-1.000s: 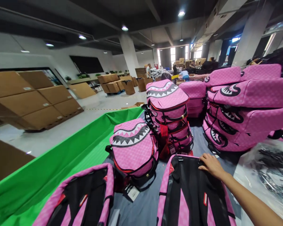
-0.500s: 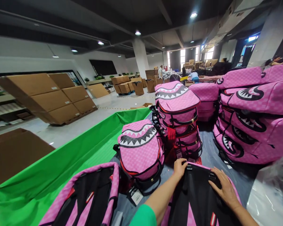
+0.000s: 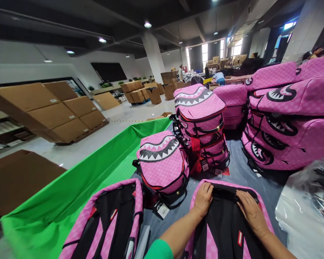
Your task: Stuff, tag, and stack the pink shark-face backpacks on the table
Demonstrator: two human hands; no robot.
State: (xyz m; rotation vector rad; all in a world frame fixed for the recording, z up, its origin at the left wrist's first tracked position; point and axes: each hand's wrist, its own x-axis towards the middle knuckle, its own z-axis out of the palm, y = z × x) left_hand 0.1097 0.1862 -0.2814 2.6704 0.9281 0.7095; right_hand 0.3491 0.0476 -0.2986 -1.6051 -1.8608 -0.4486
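A pink checkered backpack point(image 3: 224, 216) lies before me with its black back panel and straps facing up. My left hand point(image 3: 204, 198) is closed on its padded rim at the upper left, fingertips curled inward. On the upper right, my right hand point(image 3: 251, 210) has its fingers bent onto the black panel near the strap tops; the thumb is partly hidden. Left of these, a second backpack point(image 3: 108, 219) lies back side up. Beyond it rests a pink backpack with a shark-mouth print point(image 3: 162, 162), its white tag point(image 3: 162, 209) hanging onto the dark table cover.
Stacked pink backpacks point(image 3: 201, 122) stand ahead, with a larger pile point(image 3: 291, 122) at right. Clear plastic bags point(image 3: 307, 208) lie at the right edge. Green cloth point(image 3: 97, 172) borders the left side. Cardboard boxes point(image 3: 48, 115) stand beyond it; people are in the background.
My hands have shifted from the strap buckles at the backpack's top edge to inside its rim. The backpack has been drawn nearer, exposing its full upper rim. The view has tilted slightly.
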